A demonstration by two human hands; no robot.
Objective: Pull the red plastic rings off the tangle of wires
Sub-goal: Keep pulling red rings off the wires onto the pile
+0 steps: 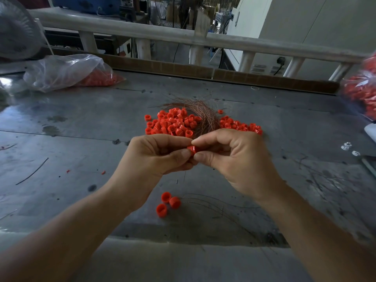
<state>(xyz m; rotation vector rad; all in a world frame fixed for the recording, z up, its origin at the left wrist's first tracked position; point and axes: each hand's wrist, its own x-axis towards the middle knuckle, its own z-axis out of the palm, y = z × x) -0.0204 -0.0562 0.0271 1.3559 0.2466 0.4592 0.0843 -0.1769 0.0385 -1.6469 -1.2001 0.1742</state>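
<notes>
Pinching one red ring (pixel 191 150) between left hand (pixel 160 153) and right hand (pixel 234 157), both grips clamped on it; hard tug risks ring flying off desk (pixel 81 139), thin wires (pixel 203 115) pricking fingers.

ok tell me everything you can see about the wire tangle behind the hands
The wire tangle is a loose, curved bundle of thin copper-coloured strands lying on the grey metal table. It sits amid the pile of red rings, stray ends fanning out at the far side. Its near end runs down behind the right hand, hidden there.
</notes>
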